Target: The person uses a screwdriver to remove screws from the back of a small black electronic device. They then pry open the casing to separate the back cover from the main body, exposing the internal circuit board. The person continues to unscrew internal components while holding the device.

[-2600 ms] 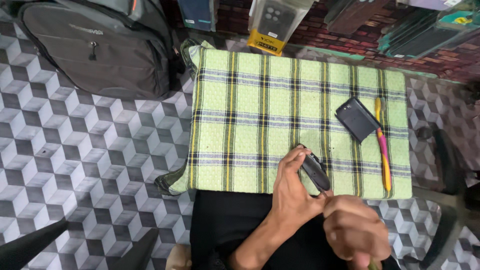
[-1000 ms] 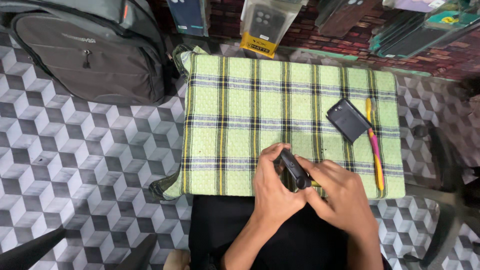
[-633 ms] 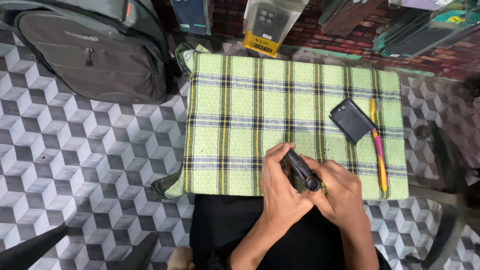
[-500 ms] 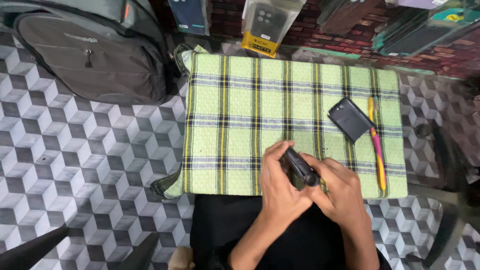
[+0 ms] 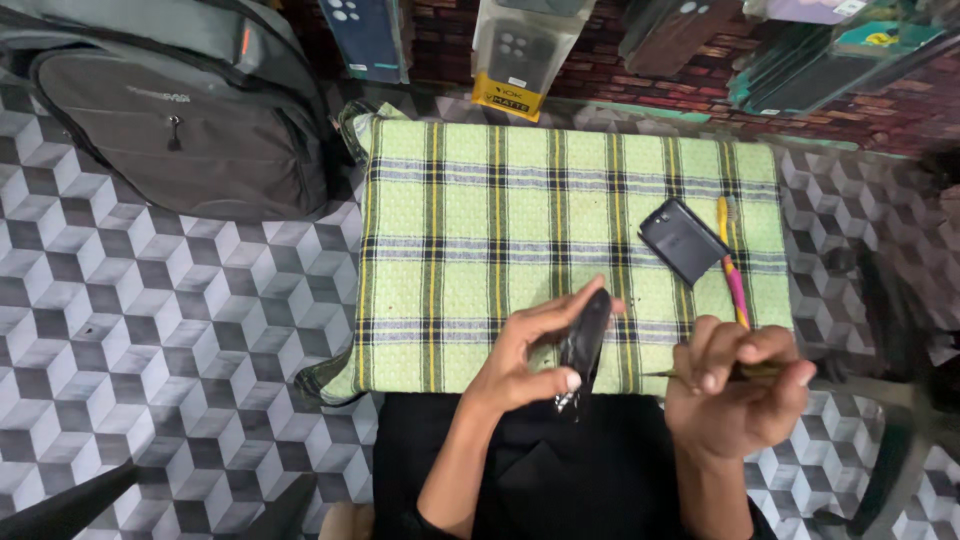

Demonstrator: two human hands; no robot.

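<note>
My left hand [image 5: 528, 352] grips a slim black phone-like device [image 5: 584, 338], held edge-up over the near edge of a green plaid cloth [image 5: 480, 230]. My right hand [image 5: 735, 385] is closed around a thin dark tool [image 5: 665, 373] whose tip points left toward the device, a small gap away. On the cloth at the right lies a black rectangular cover [image 5: 682, 240], beside a yellow and pink toothbrush [image 5: 732, 268].
A grey backpack [image 5: 190, 110] rests on the cube-patterned floor [image 5: 150, 330] at the upper left. Packaged phone cases [image 5: 520, 55] hang along a brick wall at the top. My dark-clothed lap [image 5: 560, 480] is at the bottom.
My hands have come apart: the right hand pulled away to the right with the thin tool, and the left hand turned the black device more upright.
</note>
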